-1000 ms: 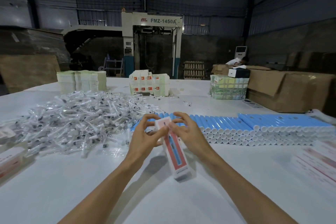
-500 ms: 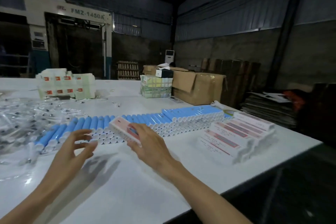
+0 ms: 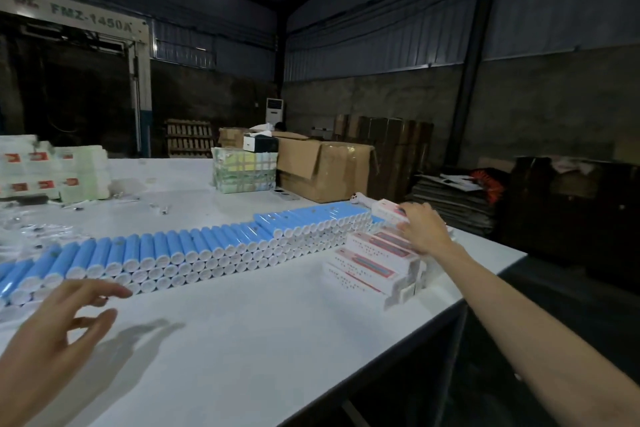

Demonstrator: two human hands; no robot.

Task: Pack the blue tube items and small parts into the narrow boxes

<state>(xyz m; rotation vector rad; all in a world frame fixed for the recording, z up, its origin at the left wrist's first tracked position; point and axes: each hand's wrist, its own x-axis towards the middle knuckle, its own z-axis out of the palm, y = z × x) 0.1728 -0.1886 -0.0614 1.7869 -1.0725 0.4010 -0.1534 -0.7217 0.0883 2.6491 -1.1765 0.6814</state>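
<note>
Right hand: You had your right hand stretched out beyond the right end of the blue tubes, fingers curled over a narrow box and gripping it.
Left hand: Wide and slack, your left hand held nothing and hovered just in front of the tubes' left end.
Narrow box: It sat at the tubes' far right end, over the back of the box stack. I couldn't tell whether it was touching down.
Box stack: It lay just off the tubes' right end, stepped and uneven, and on the side away from the tubes it ran near the table edge.
Risk, stack: Set that box down crooked or with a shove and, I reckoned, the loose rows could have slid off the table.
Risk, tubes: They were round and piled in layers. A knock from your wrist at their right end could have started them rolling.
Risk, left hand: It was close to the tubes' front caps, so a blind reach might have nudged the bottom row.
Small parts: The small parts lay in clear wrapping beyond the tubes' left end, too blurred to tell more.
</note>
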